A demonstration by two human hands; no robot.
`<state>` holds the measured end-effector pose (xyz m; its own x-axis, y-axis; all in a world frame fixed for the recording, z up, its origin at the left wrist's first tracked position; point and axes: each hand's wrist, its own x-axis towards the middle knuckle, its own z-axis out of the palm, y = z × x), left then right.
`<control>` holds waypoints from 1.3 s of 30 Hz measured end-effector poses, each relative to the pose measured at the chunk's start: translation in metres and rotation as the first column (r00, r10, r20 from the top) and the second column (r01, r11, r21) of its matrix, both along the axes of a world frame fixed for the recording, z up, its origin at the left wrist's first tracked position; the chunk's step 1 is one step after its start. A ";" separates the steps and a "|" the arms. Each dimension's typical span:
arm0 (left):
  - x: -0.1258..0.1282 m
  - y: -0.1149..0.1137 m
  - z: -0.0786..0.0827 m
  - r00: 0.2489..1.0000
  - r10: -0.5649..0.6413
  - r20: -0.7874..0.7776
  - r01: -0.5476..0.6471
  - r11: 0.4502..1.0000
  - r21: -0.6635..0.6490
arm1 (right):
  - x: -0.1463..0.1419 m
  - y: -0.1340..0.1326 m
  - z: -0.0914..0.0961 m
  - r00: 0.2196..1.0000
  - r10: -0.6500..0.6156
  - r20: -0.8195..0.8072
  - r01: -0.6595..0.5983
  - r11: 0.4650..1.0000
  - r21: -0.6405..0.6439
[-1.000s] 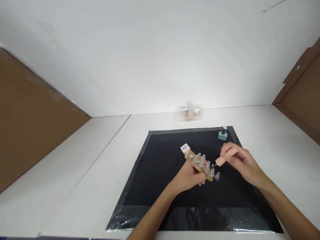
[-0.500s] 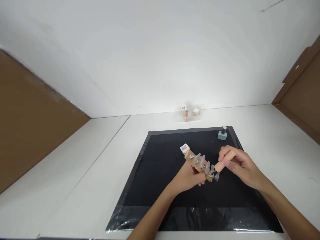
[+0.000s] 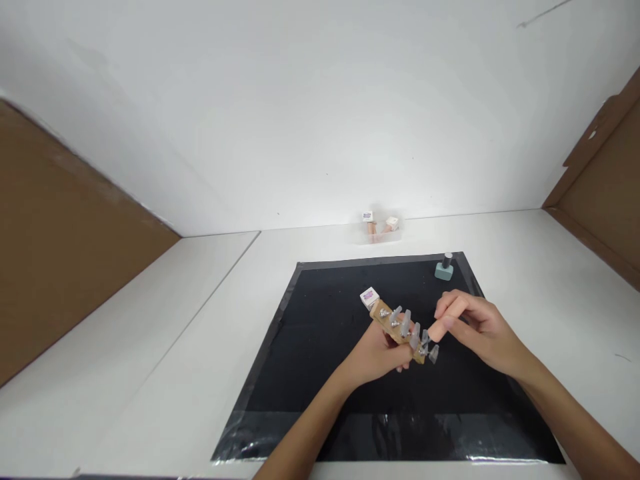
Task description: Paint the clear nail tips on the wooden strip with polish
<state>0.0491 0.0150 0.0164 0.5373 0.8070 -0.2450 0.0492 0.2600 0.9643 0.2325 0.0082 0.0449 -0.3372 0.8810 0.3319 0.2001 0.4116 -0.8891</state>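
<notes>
My left hand (image 3: 379, 357) is closed around a wooden nail-tip stand (image 3: 379, 315), which tilts down to the right over a black mat (image 3: 300, 373). Several clear nail tips (image 3: 406, 323) rise from its metal posts. In my right hand (image 3: 483, 327) is a peach nail polish brush cap (image 3: 449, 320), pinched between thumb and fingers. Its lower end points at the nail tips near the stand's right end; the brush itself is hard to make out. A white square piece with a purple label (image 3: 369, 297) shows just past the stand's upper left end; whether my left hand holds it, I cannot tell.
A teal polish bottle with a dark cap (image 3: 444, 270) stands at the mat's back right corner. Behind the mat, a clear plastic tray (image 3: 376, 240) holds peach-and-white bottles against the white wall. Brown cardboard panels (image 3: 70, 247) flank the white table.
The brush cap in my right hand has shifted slightly left and up by the end nail tips. My left hand and the stand are nearly still.
</notes>
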 end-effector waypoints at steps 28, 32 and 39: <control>0.000 0.000 0.001 1.000 0.003 0.028 -0.003 1.000 0.011 | 0.001 0.001 -0.002 0.981 -0.193 -0.007 0.193 0.981 0.014; 0.000 0.001 0.001 1.000 -0.002 0.030 0.001 1.000 0.016 | 0.000 0.002 -0.003 0.994 -0.093 0.054 0.093 0.996 0.003; 0.001 0.001 0.002 1.000 0.003 0.016 -0.003 1.000 0.009 | -0.002 0.001 -0.002 0.979 -0.150 0.137 0.144 0.988 0.058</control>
